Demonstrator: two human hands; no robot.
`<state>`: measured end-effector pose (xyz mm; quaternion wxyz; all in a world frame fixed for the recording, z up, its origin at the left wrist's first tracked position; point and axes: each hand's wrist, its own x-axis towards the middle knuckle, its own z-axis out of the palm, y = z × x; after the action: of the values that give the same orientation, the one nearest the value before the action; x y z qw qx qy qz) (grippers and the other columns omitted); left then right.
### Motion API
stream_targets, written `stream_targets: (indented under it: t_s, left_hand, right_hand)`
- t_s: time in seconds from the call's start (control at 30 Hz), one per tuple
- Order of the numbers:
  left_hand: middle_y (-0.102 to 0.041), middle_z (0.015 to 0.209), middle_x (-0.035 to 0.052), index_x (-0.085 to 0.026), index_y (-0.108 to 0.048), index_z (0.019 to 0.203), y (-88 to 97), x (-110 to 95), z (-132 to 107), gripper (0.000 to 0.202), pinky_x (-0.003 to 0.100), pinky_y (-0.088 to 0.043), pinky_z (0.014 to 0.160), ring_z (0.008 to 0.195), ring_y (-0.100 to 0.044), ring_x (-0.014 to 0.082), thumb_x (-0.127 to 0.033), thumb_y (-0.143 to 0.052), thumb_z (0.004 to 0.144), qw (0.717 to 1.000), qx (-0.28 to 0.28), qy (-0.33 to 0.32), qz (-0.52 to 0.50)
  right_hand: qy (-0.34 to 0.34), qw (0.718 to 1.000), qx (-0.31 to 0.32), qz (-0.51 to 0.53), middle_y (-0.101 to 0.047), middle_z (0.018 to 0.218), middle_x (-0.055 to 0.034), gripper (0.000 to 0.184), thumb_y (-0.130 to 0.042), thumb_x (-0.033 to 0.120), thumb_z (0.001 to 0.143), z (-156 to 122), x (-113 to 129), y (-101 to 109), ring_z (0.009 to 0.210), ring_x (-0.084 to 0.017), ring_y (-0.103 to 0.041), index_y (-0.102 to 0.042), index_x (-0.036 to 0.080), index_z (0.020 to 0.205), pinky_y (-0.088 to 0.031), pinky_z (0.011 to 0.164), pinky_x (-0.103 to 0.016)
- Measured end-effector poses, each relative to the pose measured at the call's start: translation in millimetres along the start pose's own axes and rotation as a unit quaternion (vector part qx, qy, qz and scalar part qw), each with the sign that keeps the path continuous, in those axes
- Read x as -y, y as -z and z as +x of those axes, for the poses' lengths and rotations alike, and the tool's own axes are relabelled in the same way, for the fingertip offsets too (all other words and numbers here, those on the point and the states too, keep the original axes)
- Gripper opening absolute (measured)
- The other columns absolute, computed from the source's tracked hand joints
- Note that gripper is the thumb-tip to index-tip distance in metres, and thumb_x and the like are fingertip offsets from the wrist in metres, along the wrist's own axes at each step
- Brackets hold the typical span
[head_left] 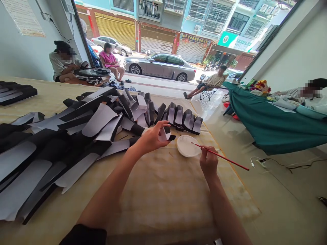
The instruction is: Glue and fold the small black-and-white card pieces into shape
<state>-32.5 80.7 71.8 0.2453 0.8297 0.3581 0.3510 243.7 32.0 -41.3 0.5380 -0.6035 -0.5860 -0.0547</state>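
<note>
Red paintbrush in right hand, tip toward white dish

The operator's body presents 2 bare forearms, the left forearm and the right forearm, each tapering to a narrow wrist. These terminate in the ungloved left hand and right hand. 1 garment item is visible: a black sleeve of matte fabric, located at the lower frame edge and covering the upper left arm.
</note>
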Motion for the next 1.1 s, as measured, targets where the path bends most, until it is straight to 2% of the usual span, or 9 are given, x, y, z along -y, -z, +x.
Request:
stream_targets:
  t_s: [0.13,0.23,0.3,0.33,0.4,0.53,0.73,0.87,1.1]
  left_hand:
    - [-0.063,0.115,0.0063,-0.021,-0.045,0.12,4.8,0,0,0.057,0.029,-0.051,0.075,0.081,-0.063,0.0154,-0.032,-0.069,0.07,0.999,-0.006,0.042,-0.008]
    - [-0.066,0.102,0.0048,-0.021,-0.05,0.118,9.6,-3,-1,0.054,0.029,-0.052,0.07,0.08,-0.064,0.0175,-0.032,-0.07,0.069,0.998,0.003,0.063,0.004]
    - [-0.064,0.107,0.0046,-0.022,-0.052,0.118,12.4,-8,-2,0.053,0.03,-0.054,0.075,0.085,-0.064,0.018,-0.032,-0.071,0.069,0.999,0.016,0.049,-0.001]
    - [-0.062,0.112,0.0045,-0.023,-0.052,0.119,13.5,-10,-3,0.053,0.032,-0.054,0.079,0.088,-0.064,0.0177,-0.031,-0.07,0.069,0.999,0.023,0.035,-0.005]
    - [-0.057,0.12,0.0041,-0.026,-0.052,0.121,14.9,-15,-4,0.052,0.034,-0.053,0.087,0.093,-0.062,0.0172,-0.027,-0.069,0.071,0.999,0.036,0.0,-0.009]
    - [-0.057,0.122,0.0033,-0.027,-0.05,0.123,15.1,-24,-5,0.052,0.034,-0.05,0.094,0.101,-0.059,0.0175,-0.02,-0.066,0.073,0.998,0.038,-0.047,0.0]
    - [-0.057,0.121,0.0026,-0.026,-0.05,0.123,13.2,-26,-5,0.053,0.032,-0.049,0.096,0.103,-0.059,0.0167,-0.017,-0.067,0.073,0.997,0.038,-0.061,0.003]
    - [-0.057,0.121,0.0031,-0.026,-0.051,0.122,14.1,-25,-5,0.053,0.033,-0.051,0.093,0.101,-0.06,0.017,-0.017,-0.067,0.072,0.998,0.031,-0.052,0.016]
    - [-0.058,0.119,0.0038,-0.025,-0.051,0.121,16.1,-26,-5,0.052,0.034,-0.051,0.093,0.1,-0.06,0.0172,-0.018,-0.068,0.072,0.998,0.028,-0.054,0.011]
  right_hand:
    - [-0.04,0.993,-0.092,0.059,-0.062,0.074,-0.0064,0.03,-0.048,0.045,0.088,13,15,11,0.074,-0.021,-0.06,-0.057,0.017,0.081,-0.046,0.079,-0.04]
    - [-0.069,0.977,-0.156,0.129,-0.057,0.072,-0.001,0.029,-0.038,0.045,0.092,30,42,22,0.065,-0.016,-0.061,-0.05,0.019,0.086,-0.051,0.069,-0.035]
    - [-0.084,0.952,-0.178,0.235,-0.054,0.067,0.0027,0.025,-0.048,0.044,0.088,43,66,27,0.057,-0.013,-0.059,-0.047,0.02,0.083,-0.051,0.062,-0.031]
    - [-0.083,0.938,-0.177,0.288,-0.055,0.066,0.0036,0.024,-0.058,0.041,0.083,48,78,29,0.054,-0.012,-0.058,-0.047,0.02,0.081,-0.05,0.059,-0.029]
    - [-0.064,0.926,-0.162,0.336,-0.055,0.065,0.0043,0.025,-0.064,0.039,0.079,55,99,29,0.053,-0.011,-0.056,-0.047,0.021,0.078,-0.048,0.056,-0.027]
    - [-0.034,0.926,-0.13,0.354,-0.056,0.064,0.0036,0.021,-0.06,0.037,0.082,55,124,17,0.051,-0.011,-0.054,-0.046,0.022,0.078,-0.045,0.053,-0.027]
    - [-0.007,0.928,-0.118,0.354,-0.053,0.06,0.0037,0.02,-0.054,0.038,0.086,44,132,-1,0.051,-0.014,-0.053,-0.04,0.025,0.078,-0.046,0.053,-0.03]
    - [0.024,0.911,-0.109,0.396,-0.055,0.059,0.0035,0.017,-0.056,0.032,0.086,42,133,-8,0.051,-0.014,-0.054,-0.044,0.023,0.078,-0.046,0.052,-0.03]
    - [0.054,0.911,-0.107,0.395,-0.06,0.063,0.0028,0.012,-0.058,0.024,0.085,41,131,-12,0.052,-0.012,-0.057,-0.049,0.019,0.078,-0.047,0.053,-0.027]
